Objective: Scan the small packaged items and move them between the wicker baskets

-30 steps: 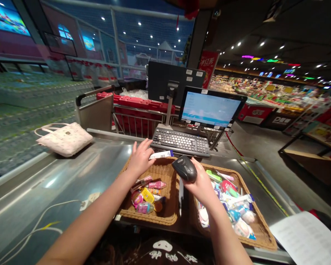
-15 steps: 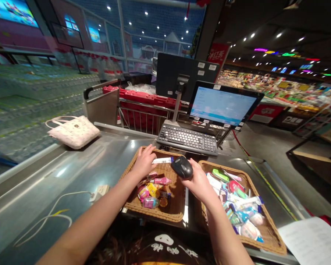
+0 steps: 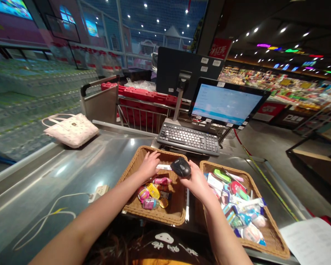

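My left hand (image 3: 149,164) reaches into the left wicker basket (image 3: 135,209), fingers curled on a white tube-like packet (image 3: 163,167) lying near the basket's far side. My right hand (image 3: 197,181) is closed around a black handheld barcode scanner (image 3: 181,167), held over the gap between the two baskets and pointing at the packet. Several small colourful items (image 3: 153,191) lie in the left basket. The right wicker basket (image 3: 273,246) is full of several colourful packets.
A keyboard (image 3: 188,138) and a lit tilted screen (image 3: 227,104) stand behind the baskets, with a dark monitor back (image 3: 182,70) beyond. A pale handbag (image 3: 71,129) lies on the steel counter at left. A power strip with cable (image 3: 98,193) and a white paper (image 3: 314,241) lie nearby.
My left hand has come down from above the basket's far rim into the basket with the white packet. The scanner hand shifted slightly left and lower.
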Tool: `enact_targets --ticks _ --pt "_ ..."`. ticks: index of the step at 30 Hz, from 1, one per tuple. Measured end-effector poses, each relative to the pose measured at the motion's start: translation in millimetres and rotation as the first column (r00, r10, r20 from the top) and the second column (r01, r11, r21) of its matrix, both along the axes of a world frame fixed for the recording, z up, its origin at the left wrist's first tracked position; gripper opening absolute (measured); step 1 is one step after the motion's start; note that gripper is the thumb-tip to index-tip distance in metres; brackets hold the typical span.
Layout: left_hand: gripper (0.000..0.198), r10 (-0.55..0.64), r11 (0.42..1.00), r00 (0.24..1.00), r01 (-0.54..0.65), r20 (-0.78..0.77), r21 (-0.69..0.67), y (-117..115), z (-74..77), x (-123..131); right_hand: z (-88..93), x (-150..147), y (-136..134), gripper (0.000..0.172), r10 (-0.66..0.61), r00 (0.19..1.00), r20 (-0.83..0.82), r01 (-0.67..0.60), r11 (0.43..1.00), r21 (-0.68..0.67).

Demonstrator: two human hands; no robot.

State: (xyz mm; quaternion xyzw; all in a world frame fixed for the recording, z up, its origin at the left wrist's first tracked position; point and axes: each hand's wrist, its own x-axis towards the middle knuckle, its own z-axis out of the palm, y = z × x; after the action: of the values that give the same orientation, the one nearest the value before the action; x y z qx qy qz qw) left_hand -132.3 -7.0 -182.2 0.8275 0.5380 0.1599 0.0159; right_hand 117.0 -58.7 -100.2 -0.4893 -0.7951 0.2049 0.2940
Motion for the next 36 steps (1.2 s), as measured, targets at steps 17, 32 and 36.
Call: enact_targets --ticks 17,32,36 --pt "0.012 -0.1 0.991 0.979 0.113 -0.178 0.067 18 -61.1 7 -7.8 -1 12 0.02 -0.021 0.999 -0.024 0.018 0.994 -0.105" --pt "0.026 -0.222 0.968 0.975 0.216 0.032 0.13 13 -17.5 43 1.5 11 7 0.022 -0.015 0.997 -0.07 0.01 0.997 -0.072" --pt "0.038 -0.315 0.94 0.943 0.294 0.111 0.17 13 12.1 84 11.3 36 -4 0.036 -0.102 0.986 -0.133 0.1 0.995 -0.018"
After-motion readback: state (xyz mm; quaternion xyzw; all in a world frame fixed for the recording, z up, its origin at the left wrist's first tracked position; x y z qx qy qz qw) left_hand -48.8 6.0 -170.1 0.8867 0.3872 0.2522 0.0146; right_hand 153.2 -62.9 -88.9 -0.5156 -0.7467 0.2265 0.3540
